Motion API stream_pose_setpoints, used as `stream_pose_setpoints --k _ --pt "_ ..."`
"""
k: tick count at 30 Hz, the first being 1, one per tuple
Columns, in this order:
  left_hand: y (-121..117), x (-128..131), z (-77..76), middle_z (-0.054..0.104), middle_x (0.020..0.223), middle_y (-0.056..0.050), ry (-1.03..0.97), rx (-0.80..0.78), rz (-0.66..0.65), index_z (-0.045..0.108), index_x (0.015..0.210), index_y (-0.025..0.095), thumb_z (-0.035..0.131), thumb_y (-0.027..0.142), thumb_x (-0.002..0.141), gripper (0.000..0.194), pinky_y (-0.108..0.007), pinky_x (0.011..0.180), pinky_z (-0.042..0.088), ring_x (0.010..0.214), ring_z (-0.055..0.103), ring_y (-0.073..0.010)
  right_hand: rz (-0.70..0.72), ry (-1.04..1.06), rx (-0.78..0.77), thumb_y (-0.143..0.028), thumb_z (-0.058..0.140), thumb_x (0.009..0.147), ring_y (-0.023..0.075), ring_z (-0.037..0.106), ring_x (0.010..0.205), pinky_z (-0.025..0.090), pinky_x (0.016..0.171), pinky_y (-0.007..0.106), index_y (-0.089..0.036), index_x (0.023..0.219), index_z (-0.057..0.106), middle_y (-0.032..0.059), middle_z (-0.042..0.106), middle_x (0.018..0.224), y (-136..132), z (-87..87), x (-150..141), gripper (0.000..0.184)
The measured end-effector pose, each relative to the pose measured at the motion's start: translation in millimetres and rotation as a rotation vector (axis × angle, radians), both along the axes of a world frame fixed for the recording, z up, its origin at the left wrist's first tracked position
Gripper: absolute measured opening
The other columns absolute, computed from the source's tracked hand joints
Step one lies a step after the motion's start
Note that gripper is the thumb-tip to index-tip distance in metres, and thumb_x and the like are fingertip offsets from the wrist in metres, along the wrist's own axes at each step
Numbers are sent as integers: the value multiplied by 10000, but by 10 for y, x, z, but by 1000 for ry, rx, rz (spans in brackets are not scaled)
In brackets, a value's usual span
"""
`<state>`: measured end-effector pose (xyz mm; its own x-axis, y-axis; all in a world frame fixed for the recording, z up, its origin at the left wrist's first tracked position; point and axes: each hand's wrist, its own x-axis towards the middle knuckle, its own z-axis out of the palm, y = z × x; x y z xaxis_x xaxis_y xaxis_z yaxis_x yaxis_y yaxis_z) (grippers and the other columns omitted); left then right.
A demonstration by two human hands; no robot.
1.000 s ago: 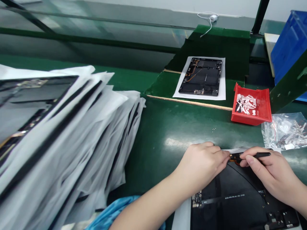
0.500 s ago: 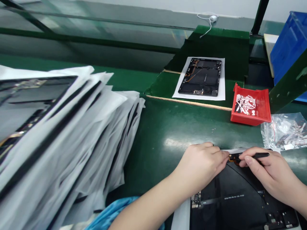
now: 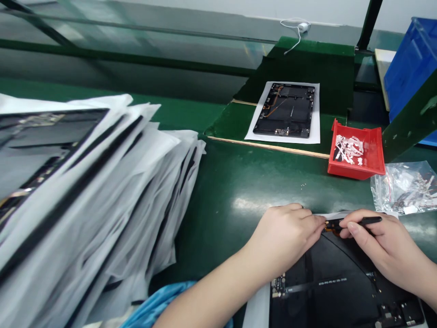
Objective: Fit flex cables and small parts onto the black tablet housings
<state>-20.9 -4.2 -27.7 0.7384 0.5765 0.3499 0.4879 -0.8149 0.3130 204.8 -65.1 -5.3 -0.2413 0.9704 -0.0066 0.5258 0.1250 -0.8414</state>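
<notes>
An opened black tablet (image 3: 327, 291) lies on a white sheet at the front right, its inner parts and a thin black cable showing. My left hand (image 3: 290, 232) is bent over its far edge, fingers closed and tips down by a small gold-and-orange connector area; what they pinch, if anything, is hidden. In my right hand (image 3: 378, 246) a slim black pen-like tool (image 3: 371, 220) is gripped between thumb and fingers. Its working end points left, toward the left fingertips, over the far edge of the tablet.
A tall stack of tablets between white sheets (image 3: 112, 191) fills the left. Another opened tablet (image 3: 290, 109) lies on a sheet farther back. On the right are a red bin (image 3: 372, 155) of small white strips, a clear plastic bag (image 3: 406, 187) and a blue crate (image 3: 413, 68).
Almost nothing differs. Both hands and the black tool stay at the same spot on the tablet; the whole view has shifted very slightly.
</notes>
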Motion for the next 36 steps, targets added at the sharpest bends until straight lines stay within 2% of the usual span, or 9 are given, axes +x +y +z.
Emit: stream_pose_setpoints --k 6,10,14,19,29,36 --pt "4 -7 -23 710 686 32 2 -30 1 748 938 205 534 252 1004 229 -297 558 459 605 646 -169 -13 -1 -34 -277 503 1036 102 714 890 517 821 197 -263 911 706 -44 753 975 -15 -6 12 238" --pt "8 -2 11 760 792 38 -22 -161 21 745 989 226 603 248 960 147 -282 607 477 680 692 -165 1 -7 -38 -272 507 1036 102 712 896 514 824 198 -266 932 707 -48 755 996 -13 -1 16 225" --pt "8 -7 70 756 785 36 -26 -242 -5 727 887 220 624 239 940 118 -264 613 459 675 679 -153 1 -6 -39 -275 511 1036 105 713 901 514 834 200 -266 935 713 -48 760 995 -6 8 10 226" --pt "4 -25 61 720 712 29 -16 -170 -104 736 881 232 566 278 987 206 -266 592 429 601 607 -139 -14 2 -37 -305 508 1037 137 723 906 540 834 233 -252 906 725 -15 764 999 -4 14 -4 258" --pt "-6 -23 67 698 701 35 31 -116 -93 729 886 238 568 285 988 197 -300 574 429 616 596 -157 -88 51 -22 -339 506 1028 149 718 782 577 735 234 -237 819 745 23 738 902 -11 25 19 333" --pt "-3 -20 80 701 704 24 59 -129 -98 719 889 228 544 282 1000 214 -283 593 427 631 608 -153 -102 48 -18 -312 521 1021 131 710 812 557 749 205 -237 789 721 10 727 912 -14 15 33 315"
